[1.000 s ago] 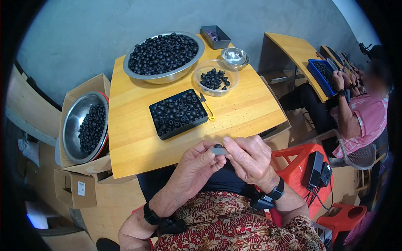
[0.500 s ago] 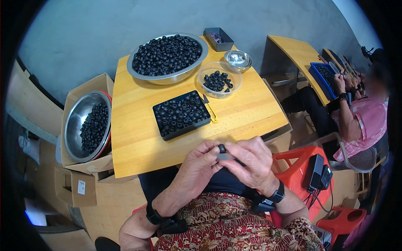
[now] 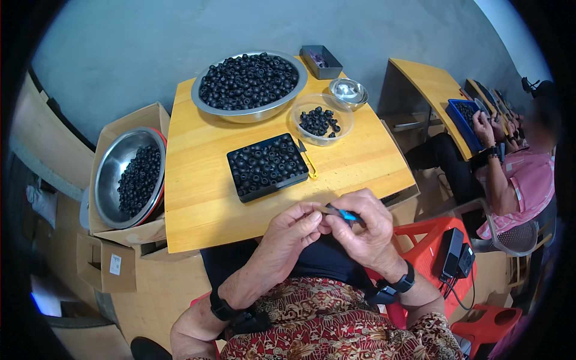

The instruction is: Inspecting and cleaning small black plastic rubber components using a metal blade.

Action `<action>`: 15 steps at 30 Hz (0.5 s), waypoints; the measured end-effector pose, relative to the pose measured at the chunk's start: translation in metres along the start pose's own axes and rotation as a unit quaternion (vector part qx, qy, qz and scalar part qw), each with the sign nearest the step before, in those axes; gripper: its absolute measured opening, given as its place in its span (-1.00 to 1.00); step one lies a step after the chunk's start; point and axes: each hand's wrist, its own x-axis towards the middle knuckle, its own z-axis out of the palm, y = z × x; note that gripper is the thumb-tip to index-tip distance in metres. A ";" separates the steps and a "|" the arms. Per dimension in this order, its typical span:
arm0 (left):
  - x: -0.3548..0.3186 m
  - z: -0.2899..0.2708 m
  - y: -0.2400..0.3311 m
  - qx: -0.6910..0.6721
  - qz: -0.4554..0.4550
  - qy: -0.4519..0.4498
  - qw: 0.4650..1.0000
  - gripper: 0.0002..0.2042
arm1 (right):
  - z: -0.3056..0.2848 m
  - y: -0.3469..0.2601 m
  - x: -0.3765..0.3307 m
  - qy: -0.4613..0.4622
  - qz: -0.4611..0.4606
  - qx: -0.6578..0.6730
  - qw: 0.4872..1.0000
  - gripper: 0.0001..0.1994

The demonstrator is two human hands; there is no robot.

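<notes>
My left hand [image 3: 294, 231] is closed in a pinch above my lap, just off the table's near edge. Its fingertips hide whatever they hold. Close against them, my right hand [image 3: 365, 231] is closed round a small knife [image 3: 347, 215] with a blue and black handle, the blade end pointing at the left fingertips. Beyond the hands lies a black rectangular tray [image 3: 273, 192] full of black round hollow parts [image 3: 270, 162]. A knife with a yellow handle [image 3: 312, 170] rests beside it. A clear plastic bowl [image 3: 344, 129] behind holds fewer such parts.
A large metal basin [image 3: 246, 115] heaped with black parts stands at the table's back, near a grey bin [image 3: 324, 71] and small metal bowls [image 3: 350, 91]. Another filled basin [image 3: 108, 207] leans in a carton at left. At right are a red stool [image 3: 425, 240] and a seated person [image 3: 513, 180].
The black round part that showed between my fingertips is now out of sight. My right hand has turned, bringing the knife's blue handle into view. The view has shifted slightly.
</notes>
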 end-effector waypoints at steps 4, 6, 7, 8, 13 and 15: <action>-0.005 0.006 0.014 0.109 0.046 0.019 0.993 -0.81 | -0.016 0.005 0.026 0.024 0.034 -0.028 0.999 -0.82; -0.008 0.017 0.026 0.148 0.075 0.010 0.986 -0.81 | -0.017 0.016 0.046 0.049 0.059 -0.034 0.996 -0.84; -0.012 0.027 0.035 0.188 0.056 -0.015 0.981 -0.82 | -0.016 0.023 0.056 0.060 0.080 -0.037 0.994 -0.84; -0.018 0.036 0.043 0.229 0.037 -0.039 0.972 -0.83 | -0.013 0.036 0.069 0.067 0.071 -0.043 0.994 -0.83; -0.044 0.077 0.060 0.334 0.060 -0.220 0.915 -0.80 | 0.012 0.092 0.105 0.086 0.095 -0.004 0.992 -0.78; -0.055 0.092 0.061 0.230 -0.032 -0.277 0.932 -0.79 | 0.015 0.092 0.102 0.060 0.128 -0.001 0.990 -0.80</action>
